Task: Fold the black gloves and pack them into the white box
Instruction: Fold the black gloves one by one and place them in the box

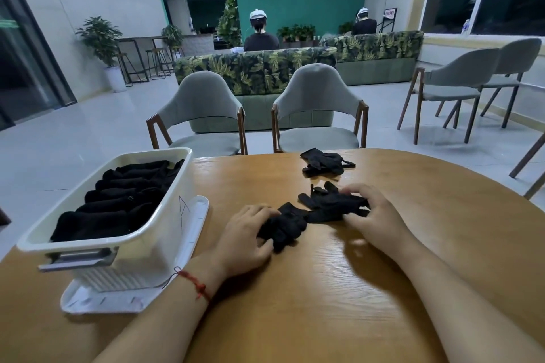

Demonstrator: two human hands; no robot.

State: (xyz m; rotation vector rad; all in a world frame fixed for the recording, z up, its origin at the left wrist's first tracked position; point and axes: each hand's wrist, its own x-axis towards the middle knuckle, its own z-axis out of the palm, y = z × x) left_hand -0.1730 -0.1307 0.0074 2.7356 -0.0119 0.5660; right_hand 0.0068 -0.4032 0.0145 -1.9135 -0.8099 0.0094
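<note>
Head view: left hand (pixel 247 237) and right hand (pixel 375 215) grip black gloves (pixel 323 206) on the bench (pixel 324 298) beside the white box (pixel 160 240).

White box (pixel 165 224) sitting open, upright, with rows of folded black gloves (pixel 124 200) filling it. Right of box, black glove pair (pixel 312 211) lying stretched out flat, box-side end bunching up. Farther right and beyond box - another loose pair (pixel 324 163) lying crumpled.
</note>
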